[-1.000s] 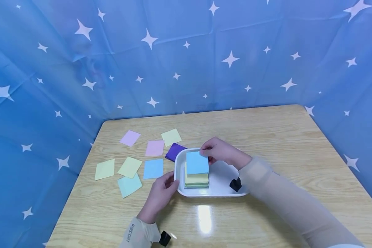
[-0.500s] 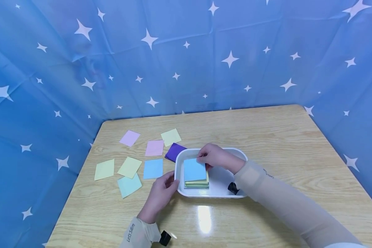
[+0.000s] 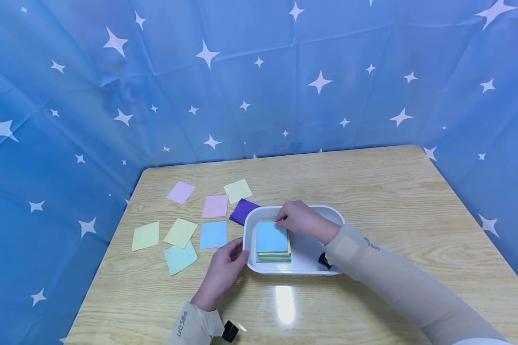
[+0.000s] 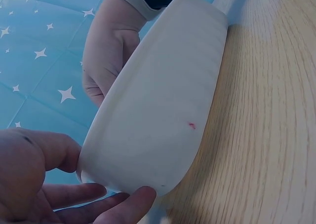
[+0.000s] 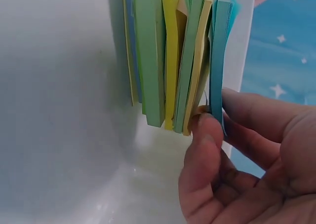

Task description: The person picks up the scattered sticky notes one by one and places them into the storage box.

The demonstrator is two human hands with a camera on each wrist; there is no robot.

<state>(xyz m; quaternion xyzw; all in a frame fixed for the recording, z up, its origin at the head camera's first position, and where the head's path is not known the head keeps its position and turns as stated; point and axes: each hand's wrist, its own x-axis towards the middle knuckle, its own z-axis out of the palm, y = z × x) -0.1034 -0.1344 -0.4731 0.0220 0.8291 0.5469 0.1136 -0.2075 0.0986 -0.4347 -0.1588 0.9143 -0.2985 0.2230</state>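
Observation:
A white tray [image 3: 304, 249] holds a stack of sticky-note pads [image 3: 274, 258] at its left end, with a blue pad [image 3: 271, 237] on top. My right hand [image 3: 302, 220] pinches the far right corner of that blue pad. Seen from the right wrist, thumb and fingers of the hand [image 5: 261, 160] grip the blue pad [image 5: 218, 61] against the green and yellow pads [image 5: 153, 61]. My left hand [image 3: 223, 270] holds the tray's left end; in the left wrist view the hand's [image 4: 64, 184] thumb and fingers touch the rim and outer wall of the tray [image 4: 153, 100].
Left of the tray, single notes lie on the wooden table [image 3: 393, 191]: pink [image 3: 215, 206], lilac [image 3: 181, 192], yellow [image 3: 146, 235], blue [image 3: 213, 235] and mint [image 3: 180, 258]. A purple pad [image 3: 243, 211] touches the tray's far left corner. A starry blue cloth [image 3: 259, 96] hangs behind.
The blue pad has come down toward me and left onto the stack, with my right hand pinching it. My left hand has stayed at the tray's end.

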